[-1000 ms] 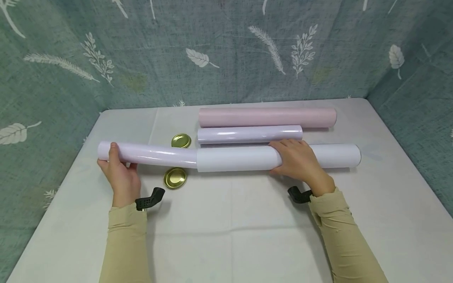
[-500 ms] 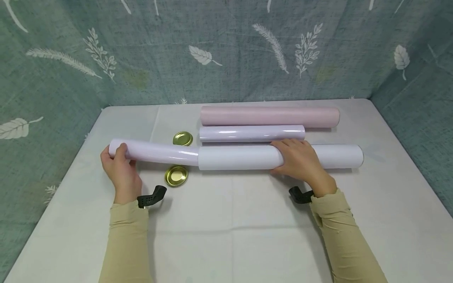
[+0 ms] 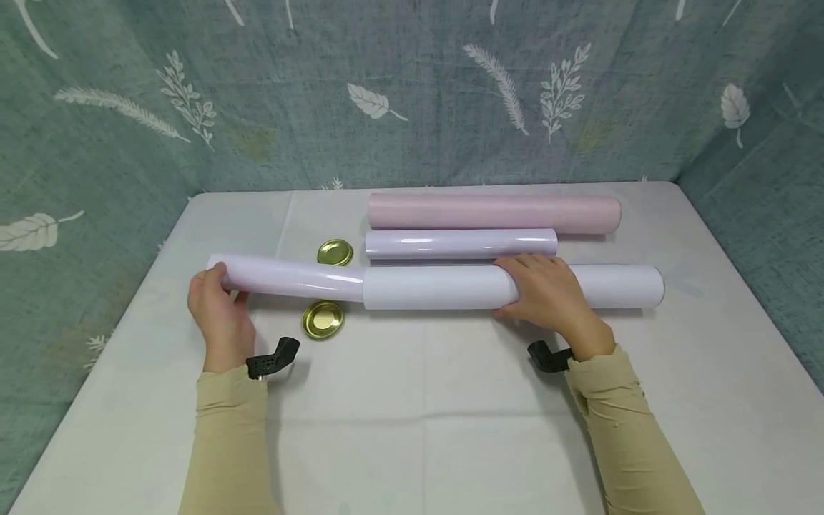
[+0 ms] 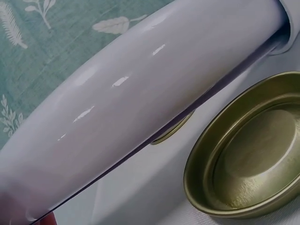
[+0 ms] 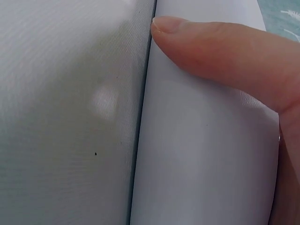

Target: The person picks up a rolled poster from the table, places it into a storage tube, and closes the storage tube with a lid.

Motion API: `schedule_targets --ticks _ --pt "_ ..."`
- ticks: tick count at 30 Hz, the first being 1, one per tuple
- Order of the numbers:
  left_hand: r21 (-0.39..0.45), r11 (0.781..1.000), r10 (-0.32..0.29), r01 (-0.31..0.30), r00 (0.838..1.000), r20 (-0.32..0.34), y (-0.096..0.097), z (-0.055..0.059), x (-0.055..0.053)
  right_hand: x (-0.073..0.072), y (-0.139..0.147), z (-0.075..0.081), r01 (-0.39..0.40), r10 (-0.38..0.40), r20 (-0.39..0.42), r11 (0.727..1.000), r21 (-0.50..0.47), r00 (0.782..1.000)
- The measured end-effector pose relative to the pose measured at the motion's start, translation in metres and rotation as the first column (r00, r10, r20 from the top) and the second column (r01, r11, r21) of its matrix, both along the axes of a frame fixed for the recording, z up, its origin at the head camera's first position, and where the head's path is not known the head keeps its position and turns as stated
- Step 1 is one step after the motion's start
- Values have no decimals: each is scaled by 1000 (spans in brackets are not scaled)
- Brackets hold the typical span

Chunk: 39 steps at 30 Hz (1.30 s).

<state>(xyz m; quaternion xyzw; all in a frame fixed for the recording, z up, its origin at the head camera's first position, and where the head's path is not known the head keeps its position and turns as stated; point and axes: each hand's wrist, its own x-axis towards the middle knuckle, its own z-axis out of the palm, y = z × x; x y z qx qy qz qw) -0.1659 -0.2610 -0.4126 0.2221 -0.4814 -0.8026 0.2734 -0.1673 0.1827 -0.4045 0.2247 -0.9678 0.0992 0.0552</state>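
Note:
In the head view, my left hand grips the outer end of a glossy pale lilac roll. Its other end sits inside the left opening of a thicker white tube, tilted slightly up toward my hand. My right hand lies over the white tube, holding it against the table, and the right wrist view shows the thumb curled along its near side. Two gold metal caps lie either side of the lilac roll; the nearer cap lies hollow side up in the left wrist view.
Behind the white tube lies a second glossy lilac roll, and beyond that a pink tube. A white cloth covers the table. Green leaf-patterned fabric walls off the back and sides.
My left hand has moved to the right, and the lilac roll has slid further into the white tube. The right hand keeps its hold on the tube. The whole view has shifted slightly.

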Motion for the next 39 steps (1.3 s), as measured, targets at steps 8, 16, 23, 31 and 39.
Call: schedule_targets --ticks 8,16,23,31,39 --pt "-14 999 -35 35 998 56 6 3 2 -1 0 -1 1 -1 3 1000 3 1000" --pt "-54 998 -30 36 994 108 6 3 3 0 -1 -2 -3 3 11 1000 6 1000" --pt "-113 993 -32 46 992 123 8 2 6 1 0 -2 9 -9 0 1000 14 1000" --pt "-125 990 -48 70 984 170 10 4 4 1 1 -3 5 -5 -5 1000 11 1000" --pt "-147 984 -73 97 985 157 6 3 5 0 0 -2 10 -10 2 1000 18 1000"
